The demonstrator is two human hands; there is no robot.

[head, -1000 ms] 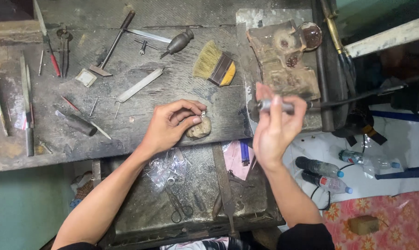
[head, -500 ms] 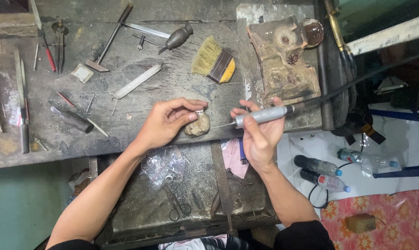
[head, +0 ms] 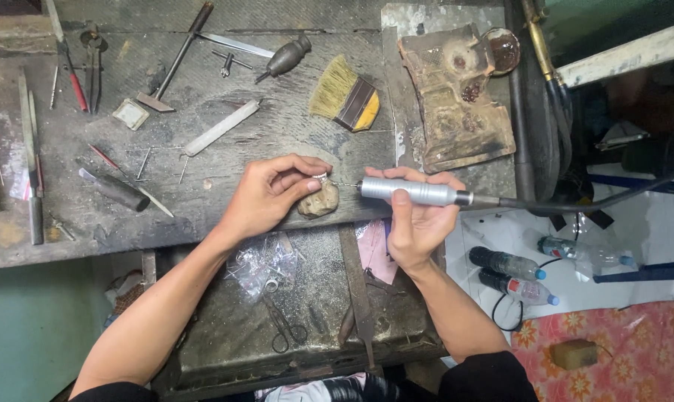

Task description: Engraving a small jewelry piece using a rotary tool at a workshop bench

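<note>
Ring (head: 321,177) (small, silvery) between left fingers (head: 305,184)

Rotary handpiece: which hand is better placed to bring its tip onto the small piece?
Right. The right hand grips the rotary handpiece, its tip aimed at the small piece that the left hand pinches over the tan block.

This is a small craft workshop: a scarred, soot-dark table (head: 203,149) strewn with files (head: 30,149), a hammer (head: 175,63), pliers (head: 91,56) and a bristle brush (head: 346,95), plus a silver rotary handpiece (head: 415,192) on a flexible shaft at centre right.
</note>
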